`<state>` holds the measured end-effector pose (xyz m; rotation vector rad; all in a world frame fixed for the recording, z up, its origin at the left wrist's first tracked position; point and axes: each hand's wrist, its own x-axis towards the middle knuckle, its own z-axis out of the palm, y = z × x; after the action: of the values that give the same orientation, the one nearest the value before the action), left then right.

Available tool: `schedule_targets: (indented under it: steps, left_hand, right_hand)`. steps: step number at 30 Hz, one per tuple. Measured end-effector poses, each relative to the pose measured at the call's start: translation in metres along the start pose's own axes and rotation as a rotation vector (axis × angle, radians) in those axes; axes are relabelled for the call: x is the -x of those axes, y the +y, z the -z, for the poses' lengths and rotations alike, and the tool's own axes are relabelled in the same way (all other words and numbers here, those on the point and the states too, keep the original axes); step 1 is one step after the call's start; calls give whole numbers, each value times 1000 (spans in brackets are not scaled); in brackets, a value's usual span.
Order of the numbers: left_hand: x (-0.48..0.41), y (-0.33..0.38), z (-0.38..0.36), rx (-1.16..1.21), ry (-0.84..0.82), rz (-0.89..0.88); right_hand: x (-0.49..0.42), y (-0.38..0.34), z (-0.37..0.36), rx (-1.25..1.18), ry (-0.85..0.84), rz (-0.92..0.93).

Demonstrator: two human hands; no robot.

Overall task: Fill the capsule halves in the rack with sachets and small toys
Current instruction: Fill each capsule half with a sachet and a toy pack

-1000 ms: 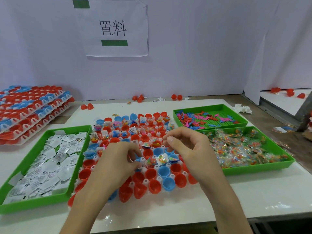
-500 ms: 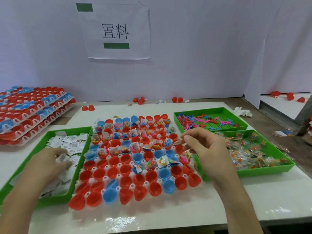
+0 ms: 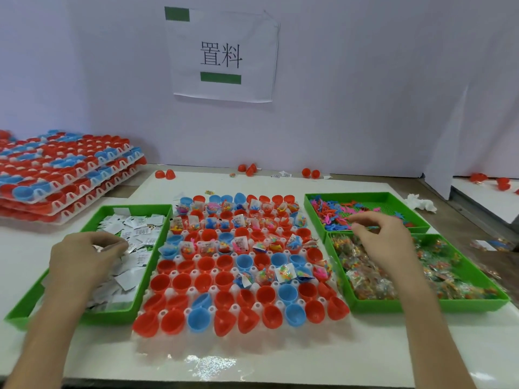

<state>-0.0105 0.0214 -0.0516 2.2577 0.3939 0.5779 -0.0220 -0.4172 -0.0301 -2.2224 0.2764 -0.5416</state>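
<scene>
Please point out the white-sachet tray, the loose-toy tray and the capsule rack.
white-sachet tray point(image 3: 112, 316), head view, its near green wall.
loose-toy tray point(image 3: 365, 196), head view, its far green wall.
capsule rack point(image 3: 192, 291), head view, a white post between cups.

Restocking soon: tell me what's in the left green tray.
White sachets lie heaped in the left tray. The left hand covers part of the heap, so whatever it holds, and the sachets beneath it, cannot be seen.
</scene>
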Motion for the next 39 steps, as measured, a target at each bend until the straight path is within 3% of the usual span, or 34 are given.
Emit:
schedule_targets:
  steps: [9, 14, 19, 30, 39]
  left_hand:
    - [2, 1, 1, 58, 12, 9]
    - [3, 2, 3, 96, 92, 2]
    - [5, 5, 3, 77, 135, -93]
    - [5, 3, 1, 81, 167, -133]
    - [8, 8, 0, 17, 86, -144]
  right_hand:
    - [-58, -8, -24, 493, -278, -49]
    - [-59, -5, -28, 399, -225, -47]
    - [-59, 0, -16, 158, -111, -13]
    - [-61, 1, -8, -11, 66, 73]
    - [-59, 10, -14, -230, 2, -58]
